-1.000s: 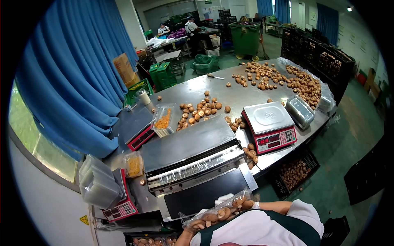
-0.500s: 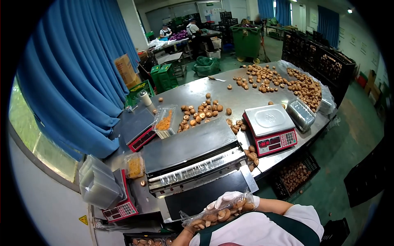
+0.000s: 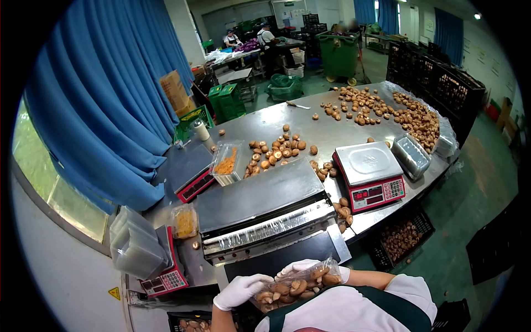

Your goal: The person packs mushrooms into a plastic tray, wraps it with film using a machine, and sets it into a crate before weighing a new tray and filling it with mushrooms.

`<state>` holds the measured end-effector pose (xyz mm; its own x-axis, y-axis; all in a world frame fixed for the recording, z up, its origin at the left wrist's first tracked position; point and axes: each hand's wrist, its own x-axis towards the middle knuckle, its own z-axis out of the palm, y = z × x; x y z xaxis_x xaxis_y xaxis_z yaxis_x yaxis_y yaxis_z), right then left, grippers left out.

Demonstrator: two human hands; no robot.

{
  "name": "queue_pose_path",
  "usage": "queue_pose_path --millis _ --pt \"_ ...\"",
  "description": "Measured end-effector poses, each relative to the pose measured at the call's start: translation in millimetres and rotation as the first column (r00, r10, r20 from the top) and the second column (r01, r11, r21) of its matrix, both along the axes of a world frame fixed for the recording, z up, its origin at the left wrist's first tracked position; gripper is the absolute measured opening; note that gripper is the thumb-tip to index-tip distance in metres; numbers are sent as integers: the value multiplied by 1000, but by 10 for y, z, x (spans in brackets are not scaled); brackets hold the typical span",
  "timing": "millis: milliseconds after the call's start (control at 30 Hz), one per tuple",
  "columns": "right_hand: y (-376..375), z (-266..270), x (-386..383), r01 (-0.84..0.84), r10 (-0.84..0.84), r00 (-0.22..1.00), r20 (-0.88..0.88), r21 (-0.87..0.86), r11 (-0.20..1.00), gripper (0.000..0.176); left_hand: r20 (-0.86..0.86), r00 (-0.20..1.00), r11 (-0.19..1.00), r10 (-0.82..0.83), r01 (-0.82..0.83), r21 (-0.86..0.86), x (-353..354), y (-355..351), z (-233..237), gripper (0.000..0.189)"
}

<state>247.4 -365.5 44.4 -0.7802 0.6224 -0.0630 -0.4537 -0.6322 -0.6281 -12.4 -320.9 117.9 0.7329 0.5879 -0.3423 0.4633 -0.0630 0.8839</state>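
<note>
A plastic-wrapped pack of mushrooms [image 3: 298,288] is held close against my apron, its clear film bunched at the upper right. My right hand [image 3: 301,268], in a white glove, grips the far side of the pack, its fingers partly hidden behind the film. At the left end, my gloved left hand [image 3: 243,290] bends its fingers onto the wrap, thumb side out of sight. Just beyond both hands lies the dark plate [image 3: 276,257] of the film-wrapping machine [image 3: 260,193], with a film roll [image 3: 271,226] along its front.
Loose mushrooms [image 3: 276,149] lie behind the machine, with a bigger heap [image 3: 415,119] at the far right. Scales [image 3: 369,171] stand right and left. Stacked clear trays [image 3: 135,243] are at left, a knife [image 3: 297,105] farther back. A mushroom crate [image 3: 398,238] sits below the table's right edge.
My left hand has come up from under the pack into view and now rests on its left end. The loose film there is tucked in. The camera view shifts slightly.
</note>
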Motion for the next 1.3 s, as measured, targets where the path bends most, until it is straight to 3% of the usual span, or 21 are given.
queue_pose_path --millis 100,167,233,300,433,467,500,567,600,633,667,700,767,800,833,867,900,933,1000,1133,1300 --pt "49 34 -14 -19 5 990 140 98 995 38 -242 970 928 -31 117 353 282 -197 319 40" --pt "41 106 -20 -44 -25 985 173 386 921 40 -258 966 757 -3 171 631 391 -275 122 42" --pt "83 85 20 -82 87 995 -41 119 989 42 -292 953 711 74 156 686 484 -293 17 45" --pt "102 -602 -44 33 -43 995 94 110 993 42 -213 973 767 87 71 638 461 -252 -50 45" --pt "51 -662 -7 45 -51 998 19 241 969 50 -187 955 909 229 -141 391 344 -230 -275 35" --pt "13 -1371 34 -70 10 981 -192 -307 949 52 -130 948 902 290 -226 367 276 -233 -403 33" --pt "49 -1060 54 -155 -17 900 -436 -356 921 44 -78 933 890 352 -307 336 197 -236 -530 32" --pt "393 -1606 -166 158 -159 987 22 59 986 35 9 870 833 494 -476 282 29 -292 -675 35" --pt "383 -1277 -203 186 -370 828 421 416 890 30 40 824 803 566 -562 197 -96 -318 -803 39" --pt "349 -876 -253 16 -614 478 628 693 721 25 60 765 758 642 -644 106 -236 -366 -944 42" --pt "376 -821 -301 -213 -727 321 606 795 569 19 157 666 674 729 -739 4 -371 -436 -1142 44" --pt "383 -821 -329 -212 -823 338 456 889 406 15 233 537 571 811 -814 -109 -478 -501 -1307 47" --pt "381 -837 -336 -149 -859 362 362 932 330 15 299 225 315 928 -900 -301 -530 -669 -1247 54" --pt "390 -816 -339 -142 -867 369 334 942 302 13 287 42 125 957 -952 -280 -714 -742 -1530 57" --pt "406 -818 -345 -89 -851 382 361 931 355 12 94 -56 -24 994 -951 -309 -811 -870 -1423 54" --pt "408 -773 -347 -86 -842 379 384 921 380 11 265 -235 -135 935 -928 -347 -825 -961 -1527 57" --pt "425 -774 -359 -81 -846 384 369 926 368 11 327 -237 -114 915 -928 -353 -906 -1059 -1438 59" --pt "456 -765 -365 -93 -859 406 311 949 300 9 217 -378 -278 900 -882 -380 -959 -1179 -1376 59" --pt "433 -799 -388 -96 -831 405 381 922 376 9 204 -543 -490 815 -833 -258 -1183 -1518 -1514 57" --pt "446 -813 -385 -160 -831 405 381 924 346 11 107 -823 -780 557 -564 -271 -1735 -2352 -1932 57" --pt "460 -825 -333 -191 -799 405 444 896 401 12 -60 -938 -940 341 -338 -48 -1843 -2940 -1916 67"
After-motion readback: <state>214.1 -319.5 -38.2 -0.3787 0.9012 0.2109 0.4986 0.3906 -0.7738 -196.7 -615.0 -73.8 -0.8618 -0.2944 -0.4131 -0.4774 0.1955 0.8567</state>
